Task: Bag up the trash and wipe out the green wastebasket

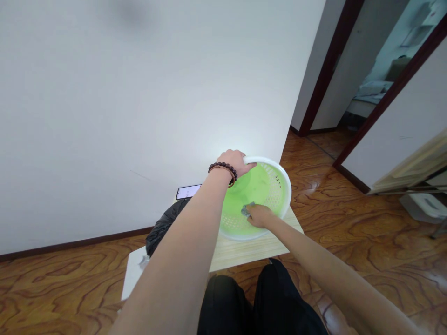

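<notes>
A round plastic basket (pixel 260 184), bright green inside with a white rim and a band of holes round its wall, sits on a pale wood-grain tabletop (pixel 230 256). My left hand (pixel 235 161), with a beaded bracelet at the wrist, is closed on the far left part of the rim. Inside the basket, my right hand (pixel 259 216) pinches a small crumpled grey-blue cloth (pixel 246 210) near the green surface. My left forearm hides the basket's left side.
A phone (pixel 187 191) with a lit screen lies beside the wall. Next to it is a black plastic bag (pixel 164 225), partly behind my left arm. A white wall (pixel 139 93) rises directly behind. An open doorway (pixel 349 93) and a white bin (pixel 424 207) are on the right.
</notes>
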Available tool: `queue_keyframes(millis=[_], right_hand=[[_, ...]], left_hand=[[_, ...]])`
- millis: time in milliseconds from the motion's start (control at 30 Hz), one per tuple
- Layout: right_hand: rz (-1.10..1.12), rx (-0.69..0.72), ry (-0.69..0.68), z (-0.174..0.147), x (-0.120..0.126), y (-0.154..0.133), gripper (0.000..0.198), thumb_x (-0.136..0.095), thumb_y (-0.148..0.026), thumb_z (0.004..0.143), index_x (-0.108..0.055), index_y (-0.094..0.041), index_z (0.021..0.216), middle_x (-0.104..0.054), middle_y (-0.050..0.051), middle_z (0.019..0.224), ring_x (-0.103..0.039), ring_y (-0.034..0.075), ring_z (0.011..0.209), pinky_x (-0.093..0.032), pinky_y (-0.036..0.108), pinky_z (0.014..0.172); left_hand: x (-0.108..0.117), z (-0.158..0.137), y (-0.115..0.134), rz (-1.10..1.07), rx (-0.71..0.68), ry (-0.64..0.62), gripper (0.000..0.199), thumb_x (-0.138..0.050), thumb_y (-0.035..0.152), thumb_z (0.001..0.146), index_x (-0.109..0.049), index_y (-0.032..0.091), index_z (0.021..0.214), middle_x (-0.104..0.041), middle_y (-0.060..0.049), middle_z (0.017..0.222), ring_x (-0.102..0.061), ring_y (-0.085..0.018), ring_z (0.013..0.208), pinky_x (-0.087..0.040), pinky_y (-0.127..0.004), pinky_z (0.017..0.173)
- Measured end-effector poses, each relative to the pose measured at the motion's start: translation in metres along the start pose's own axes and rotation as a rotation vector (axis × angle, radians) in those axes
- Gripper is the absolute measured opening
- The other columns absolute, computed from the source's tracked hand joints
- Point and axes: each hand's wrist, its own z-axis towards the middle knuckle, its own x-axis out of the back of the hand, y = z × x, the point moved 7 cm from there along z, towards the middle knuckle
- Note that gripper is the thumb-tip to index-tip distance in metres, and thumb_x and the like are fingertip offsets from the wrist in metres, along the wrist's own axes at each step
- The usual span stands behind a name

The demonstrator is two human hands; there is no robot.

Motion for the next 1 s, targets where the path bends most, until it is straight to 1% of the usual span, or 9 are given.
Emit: queue_keyframes(millis=[100, 267, 433, 533, 667, 733, 800, 900, 1000], right_hand=[[0.017, -0.055, 0.01, 0.003, -0.003, 0.001, 0.036, -0.038, -0.028, 0.078, -0.047, -0.015, 0.111, -0.062, 0.013, 0.094, -0.058, 0.025, 0.083, -0.041, 0.034, 0.068], [0.076, -0.036, 0.052, 0.005, -0.01, 0.001, 0.032, -0.037, -0.028, 0.079, -0.048, -0.016, 0.106, -0.062, 0.011, 0.091, -0.058, 0.023, 0.083, -0.041, 0.032, 0.068], [0.101, -0.056, 0.098, 0.005, -0.012, -0.002, 0.03, -0.037, -0.03, 0.08, -0.047, -0.016, 0.105, -0.06, 0.01, 0.093, -0.058, 0.022, 0.081, -0.041, 0.031, 0.066], [0.13, -0.08, 0.153, 0.004, -0.014, -0.006, 0.032, -0.034, -0.032, 0.083, -0.046, -0.015, 0.108, -0.059, 0.012, 0.096, -0.056, 0.023, 0.085, -0.041, 0.032, 0.069], [0.136, -0.096, 0.191, 0.008, -0.017, -0.01, 0.037, -0.031, -0.024, 0.084, -0.043, -0.012, 0.117, -0.057, 0.015, 0.103, -0.053, 0.022, 0.094, -0.04, 0.033, 0.075], [0.09, -0.053, 0.171, 0.013, -0.018, -0.012, 0.039, -0.033, -0.017, 0.082, -0.045, -0.01, 0.119, -0.055, 0.016, 0.111, -0.05, 0.022, 0.103, -0.036, 0.033, 0.084], [0.019, -0.065, 0.14, 0.018, -0.019, -0.007, 0.042, -0.033, -0.011, 0.08, -0.047, -0.007, 0.119, -0.05, 0.017, 0.12, -0.042, 0.022, 0.114, -0.028, 0.034, 0.095], [-0.038, -0.203, 0.129, 0.023, -0.021, 0.011, 0.045, -0.029, -0.01, 0.082, -0.044, 0.001, 0.123, -0.04, 0.021, 0.129, -0.031, 0.023, 0.124, -0.016, 0.037, 0.102], [0.004, -0.277, 0.168, 0.028, -0.023, 0.014, 0.047, -0.029, -0.011, 0.082, -0.04, 0.003, 0.125, -0.035, 0.022, 0.133, -0.024, 0.023, 0.127, -0.015, 0.037, 0.102]], left_hand=[[-0.001, 0.002, 0.002, 0.003, -0.008, 0.012, 0.063, -0.033, 0.072, 0.065, -0.063, 0.026, 0.096, -0.062, -0.007, 0.091, -0.058, -0.022, 0.079, -0.044, -0.03, 0.068], [-0.002, 0.002, -0.002, 0.016, 0.01, 0.004, 0.06, -0.035, 0.071, 0.065, -0.063, 0.027, 0.095, -0.063, -0.006, 0.088, -0.059, -0.022, 0.079, -0.045, -0.03, 0.068], [-0.003, 0.0, -0.005, 0.024, 0.013, -0.002, 0.057, -0.036, 0.07, 0.066, -0.064, 0.028, 0.093, -0.063, -0.005, 0.085, -0.059, -0.022, 0.08, -0.045, -0.03, 0.071], [-0.003, -0.001, -0.004, 0.029, 0.013, -0.004, 0.059, -0.034, 0.071, 0.066, -0.064, 0.028, 0.094, -0.063, -0.006, 0.086, -0.059, -0.022, 0.08, -0.044, -0.031, 0.07], [-0.003, 0.0, -0.001, 0.025, 0.012, -0.005, 0.062, -0.032, 0.072, 0.066, -0.064, 0.027, 0.095, -0.063, -0.006, 0.087, -0.058, -0.022, 0.08, -0.044, -0.03, 0.069], [-0.003, 0.0, -0.001, 0.024, 0.016, -0.001, 0.064, -0.031, 0.073, 0.065, -0.063, 0.027, 0.095, -0.062, -0.007, 0.088, -0.058, -0.022, 0.08, -0.044, -0.03, 0.068], [-0.004, 0.001, 0.0, 0.022, 0.02, 0.003, 0.065, -0.03, 0.074, 0.065, -0.063, 0.027, 0.095, -0.062, -0.007, 0.088, -0.058, -0.022, 0.08, -0.044, -0.031, 0.068], [-0.003, 0.001, 0.001, 0.016, 0.016, 0.009, 0.063, -0.032, 0.074, 0.064, -0.064, 0.027, 0.093, -0.062, -0.007, 0.088, -0.058, -0.023, 0.08, -0.044, -0.031, 0.068], [-0.002, 0.0, 0.002, 0.012, 0.006, 0.003, 0.061, -0.034, 0.072, 0.065, -0.064, 0.027, 0.093, -0.062, -0.006, 0.088, -0.058, -0.022, 0.079, -0.045, -0.031, 0.068]])
